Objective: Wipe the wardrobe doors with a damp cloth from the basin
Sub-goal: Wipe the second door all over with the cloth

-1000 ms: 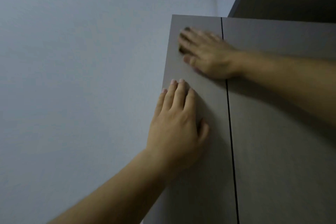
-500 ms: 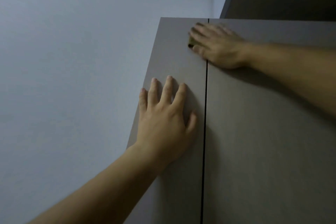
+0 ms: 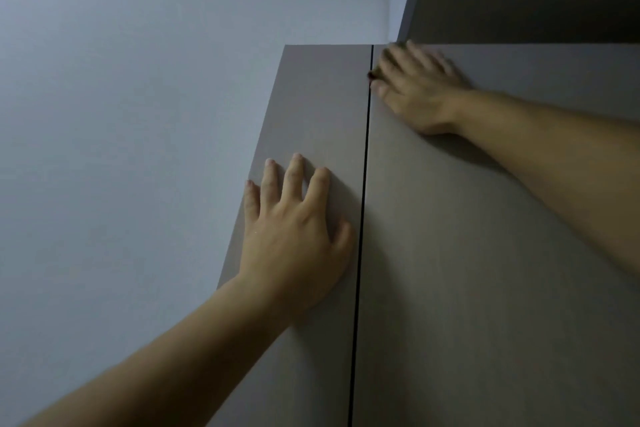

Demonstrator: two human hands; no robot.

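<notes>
Since the small dark olive damp cloth [image 3: 375, 72] is soft, limp and light, it probably bunches unless pressed flat under the fingers; it sits at the top of the right grey-brown flat wardrobe door [image 3: 485, 253], just beside the seam, mostly hidden; right hand [image 3: 417, 87], blurred, presses it with fingers stretched out, not curled; left hand [image 3: 294, 229] lies flat, fingers spread, holding nothing, on the left grey-brown wardrobe door [image 3: 311, 97].
</notes>
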